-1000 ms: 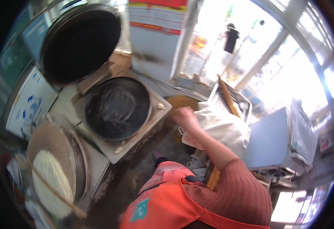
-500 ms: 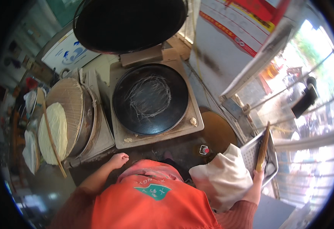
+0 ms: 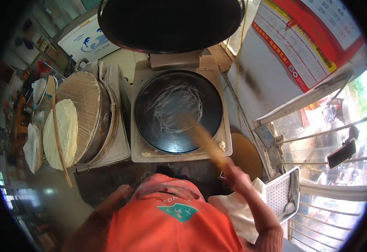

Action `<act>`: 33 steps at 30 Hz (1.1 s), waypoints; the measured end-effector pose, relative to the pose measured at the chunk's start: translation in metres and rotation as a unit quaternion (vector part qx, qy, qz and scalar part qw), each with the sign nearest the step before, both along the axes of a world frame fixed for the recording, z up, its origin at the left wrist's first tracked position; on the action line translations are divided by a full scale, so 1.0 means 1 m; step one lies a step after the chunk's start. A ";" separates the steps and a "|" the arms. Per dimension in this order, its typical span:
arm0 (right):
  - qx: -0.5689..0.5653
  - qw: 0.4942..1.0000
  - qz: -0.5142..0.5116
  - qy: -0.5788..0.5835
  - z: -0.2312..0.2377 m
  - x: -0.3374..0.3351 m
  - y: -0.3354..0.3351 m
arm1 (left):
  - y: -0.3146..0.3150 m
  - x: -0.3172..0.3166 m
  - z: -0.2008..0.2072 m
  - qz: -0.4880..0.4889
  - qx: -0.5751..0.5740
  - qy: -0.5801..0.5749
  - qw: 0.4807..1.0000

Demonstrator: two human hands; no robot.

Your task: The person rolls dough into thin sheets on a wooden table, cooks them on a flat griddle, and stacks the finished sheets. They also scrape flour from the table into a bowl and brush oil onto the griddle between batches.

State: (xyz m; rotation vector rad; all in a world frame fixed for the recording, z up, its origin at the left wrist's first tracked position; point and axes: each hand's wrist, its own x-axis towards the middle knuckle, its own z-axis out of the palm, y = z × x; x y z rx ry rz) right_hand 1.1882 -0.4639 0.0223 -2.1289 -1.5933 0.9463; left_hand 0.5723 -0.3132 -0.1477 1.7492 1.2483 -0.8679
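My right hand point(image 3: 239, 180) grips a long wooden tool point(image 3: 208, 145), tan and smeared by motion; whether it is a brush or a paddle I cannot tell. Its far end is over the round black griddle point(image 3: 150, 122), where a ring of pale, scratchy residue point(image 3: 178, 107) lies. Closed and low beside my apron, my left hand point(image 3: 125, 191) shows nothing in it. Left of the griddle, a pale round flatbread or dough sheet point(image 3: 68, 130) leans on a ribbed round lid point(image 3: 87, 96), with a thin wooden stick point(image 3: 58, 138) across it.
A black griddle lid point(image 3: 171, 25) stands raised behind the griddle. At the right, a perforated metal tray point(image 3: 278, 195) holds a ladle point(image 3: 290, 206), beside a cream cloth point(image 3: 233, 210). Another round brown lid or board point(image 3: 246, 153) is low at the right. A window borders the right side.
My right hand has swung from the tray to the left and forward, bringing the wooden tool over the griddle. My left hand has drawn back slightly toward my body. The view has shifted.
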 end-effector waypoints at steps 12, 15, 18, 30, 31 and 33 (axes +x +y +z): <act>-0.033 0.983 -0.044 -0.174 -0.090 -0.015 0.215 | 0.021 -0.034 -0.013 0.301 0.084 -0.204 0.928; -0.088 0.954 0.242 -0.156 -0.095 -0.054 0.231 | 0.023 -0.083 -0.035 0.230 0.088 -0.163 0.955; -0.269 0.949 -0.059 -0.154 -0.083 -0.059 0.262 | 0.029 -0.133 -0.044 0.170 0.053 -0.081 0.981; -0.103 0.971 0.059 -0.209 -0.117 -0.146 0.282 | 0.108 -0.001 -0.021 0.426 -0.028 -0.320 0.846; -0.054 0.969 0.060 -0.234 -0.126 -0.148 0.297 | 0.111 0.006 -0.019 0.427 -0.027 -0.309 0.850; -0.007 0.964 0.079 -0.255 -0.146 -0.157 0.323 | 0.107 0.008 -0.019 0.375 0.006 -0.272 0.886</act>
